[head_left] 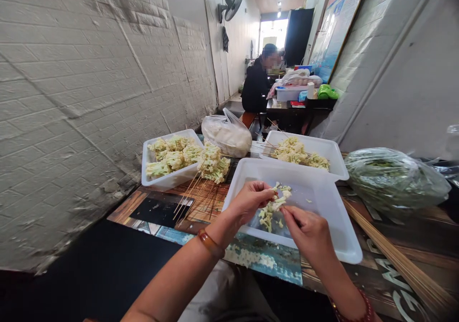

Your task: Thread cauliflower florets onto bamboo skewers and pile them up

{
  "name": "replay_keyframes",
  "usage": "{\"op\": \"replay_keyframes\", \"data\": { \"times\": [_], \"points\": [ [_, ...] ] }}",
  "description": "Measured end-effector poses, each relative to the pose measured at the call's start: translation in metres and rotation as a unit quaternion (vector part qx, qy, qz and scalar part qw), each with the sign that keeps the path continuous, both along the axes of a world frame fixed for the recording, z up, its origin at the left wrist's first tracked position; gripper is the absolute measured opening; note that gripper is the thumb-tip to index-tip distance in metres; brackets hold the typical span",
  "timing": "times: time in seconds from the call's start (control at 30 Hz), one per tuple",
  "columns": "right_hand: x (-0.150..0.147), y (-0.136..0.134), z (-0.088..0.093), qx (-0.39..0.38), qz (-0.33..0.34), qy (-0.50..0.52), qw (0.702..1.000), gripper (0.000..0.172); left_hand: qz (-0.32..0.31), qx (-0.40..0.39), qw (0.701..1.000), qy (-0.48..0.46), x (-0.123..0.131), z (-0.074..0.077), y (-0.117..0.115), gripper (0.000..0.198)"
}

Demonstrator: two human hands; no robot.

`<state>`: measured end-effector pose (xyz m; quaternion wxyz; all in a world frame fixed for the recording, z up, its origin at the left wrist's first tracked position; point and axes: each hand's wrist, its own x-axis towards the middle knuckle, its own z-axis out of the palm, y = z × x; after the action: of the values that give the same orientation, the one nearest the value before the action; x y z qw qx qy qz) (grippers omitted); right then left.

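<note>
My left hand (251, 200) and my right hand (304, 229) meet over a white plastic tray (322, 188) near the table's front edge. Both pinch a small cluster of cauliflower pieces (273, 206), pale green and white, held between the fingertips. A few more cauliflower bits (267, 221) lie on the tray floor just under them. Whether a skewer runs through the held pieces I cannot make out.
A left tray (154, 181) holds cauliflower skewers (211, 166) with sticks hanging over its edge. A far tray (335, 152) holds more. A white bag (227, 135), a green-filled bag (392, 178) and a bundle of bamboo sticks (394, 260) lie around. A person (256, 85) sits at the back.
</note>
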<state>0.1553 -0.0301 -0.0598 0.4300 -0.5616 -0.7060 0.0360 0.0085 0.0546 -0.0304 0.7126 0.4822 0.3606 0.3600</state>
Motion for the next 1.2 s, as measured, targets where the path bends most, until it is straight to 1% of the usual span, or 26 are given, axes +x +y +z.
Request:
{"op": "replay_keyframes", "data": {
  "times": [0.13,0.33,0.5,0.63,0.7,0.83,0.93,0.97,1.03,1.1,1.2],
  "points": [
    [0.000,0.000,-0.001,0.005,-0.003,-0.027,1.000,0.029,-0.007,0.002,1.000,0.013,0.000,-0.001,0.001,0.032],
    [-0.002,0.001,0.000,0.009,-0.010,-0.036,0.999,0.029,-0.015,0.003,1.000,0.028,-0.001,0.000,0.000,0.031],
    [-0.003,-0.001,0.003,-0.033,-0.004,-0.029,0.999,0.031,-0.030,0.010,0.999,0.037,-0.001,0.001,-0.004,0.032],
    [-0.001,-0.001,0.005,-0.062,0.005,0.023,0.998,0.031,-0.056,0.007,0.998,0.022,-0.003,-0.001,-0.004,0.034],
    [0.000,-0.001,0.007,-0.073,0.005,0.042,0.996,0.033,-0.048,0.002,0.999,0.007,-0.005,-0.001,-0.002,0.035],
    [0.004,-0.002,0.013,-0.105,0.004,0.078,0.991,0.035,0.002,-0.001,1.000,-0.027,-0.008,-0.002,0.003,0.038],
    [0.008,-0.003,0.015,-0.174,0.039,0.147,0.973,0.038,0.012,0.048,0.999,-0.007,-0.008,0.000,0.004,0.030],
    [0.010,-0.003,0.015,-0.204,0.061,0.179,0.961,0.040,0.004,0.068,0.998,0.000,-0.008,0.000,0.003,0.028],
    [0.012,-0.003,0.014,-0.249,0.102,0.238,0.933,0.043,-0.031,0.092,0.995,-0.001,-0.006,0.001,0.001,0.029],
    [0.013,-0.003,0.012,-0.268,0.124,0.271,0.916,0.044,-0.060,0.086,0.994,-0.021,-0.005,0.001,-0.001,0.031],
    [0.014,-0.002,0.009,-0.275,0.127,0.286,0.909,0.043,-0.062,0.056,0.996,-0.040,-0.004,0.000,-0.002,0.033]
  ]
}}
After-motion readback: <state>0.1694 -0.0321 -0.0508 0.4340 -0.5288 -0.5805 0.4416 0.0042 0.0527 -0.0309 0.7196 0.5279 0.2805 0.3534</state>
